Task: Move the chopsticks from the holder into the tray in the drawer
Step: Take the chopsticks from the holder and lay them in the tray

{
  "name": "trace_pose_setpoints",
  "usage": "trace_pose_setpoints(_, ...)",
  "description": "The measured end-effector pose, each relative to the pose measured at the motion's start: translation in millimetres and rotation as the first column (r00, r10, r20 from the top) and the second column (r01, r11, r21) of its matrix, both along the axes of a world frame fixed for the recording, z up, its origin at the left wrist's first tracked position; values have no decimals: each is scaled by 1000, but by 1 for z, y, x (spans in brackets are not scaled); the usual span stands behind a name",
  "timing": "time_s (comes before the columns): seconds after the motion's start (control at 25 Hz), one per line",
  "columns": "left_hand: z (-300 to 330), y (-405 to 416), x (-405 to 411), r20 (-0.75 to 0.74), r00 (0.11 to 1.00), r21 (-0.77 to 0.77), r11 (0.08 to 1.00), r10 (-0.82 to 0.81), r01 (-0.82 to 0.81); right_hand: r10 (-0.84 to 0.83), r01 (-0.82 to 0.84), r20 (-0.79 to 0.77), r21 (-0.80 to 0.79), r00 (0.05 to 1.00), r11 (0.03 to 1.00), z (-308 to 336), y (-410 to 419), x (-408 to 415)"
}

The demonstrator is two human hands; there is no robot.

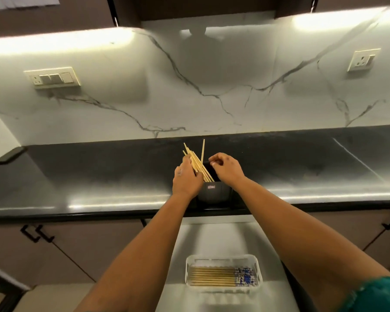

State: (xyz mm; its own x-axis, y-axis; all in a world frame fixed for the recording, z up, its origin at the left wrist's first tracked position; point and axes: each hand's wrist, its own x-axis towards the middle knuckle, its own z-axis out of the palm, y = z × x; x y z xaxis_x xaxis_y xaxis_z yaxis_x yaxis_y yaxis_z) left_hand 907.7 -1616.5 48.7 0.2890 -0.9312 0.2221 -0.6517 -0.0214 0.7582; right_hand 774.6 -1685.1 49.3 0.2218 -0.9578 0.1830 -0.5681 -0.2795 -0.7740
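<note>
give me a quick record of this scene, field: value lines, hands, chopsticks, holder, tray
left hand: grips a bundle of chopsticks standing in the holder
right hand: fingers curled on the holder's far rim
holder: dark, upright on the black counter
tray: clear, in the open drawer below, already holds chopsticks laid flat
stage: bundle not yet out of the holder

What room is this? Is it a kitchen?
Most likely a kitchen. A long dark countertop runs under a marble-look wall, with cabinets below. A holder of chopsticks stands on the counter, and an open drawer holds a tray of more chopsticks.
</note>
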Motion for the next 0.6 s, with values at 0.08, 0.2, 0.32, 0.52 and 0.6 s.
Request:
trace_pose_setpoints(0.08,-11,-13,13,-101,994,66,997,48,-41,-35,34,11,78,999,996,-9,-20,0)
trace_pose_setpoints(0.2,-30,-37,26,-203,976,119,992,73,-50,-21,55,-144,236,989,970,-26,-50,10)
trace_pose_setpoints(0.32,-43,-57,32,-197,979,72,997,46,-32,125,20,-417,325,900,945,-39,-73,29)
trace_pose_setpoints(0.52,-61,-68,33,-158,987,4,1000,20,-20,295,-43,-514,446,806,894,-43,-100,49)
trace_pose_setpoints(0.6,-63,-67,33,-143,990,-40,999,15,-21,313,-75,-495,442,810,894,-46,-103,48)
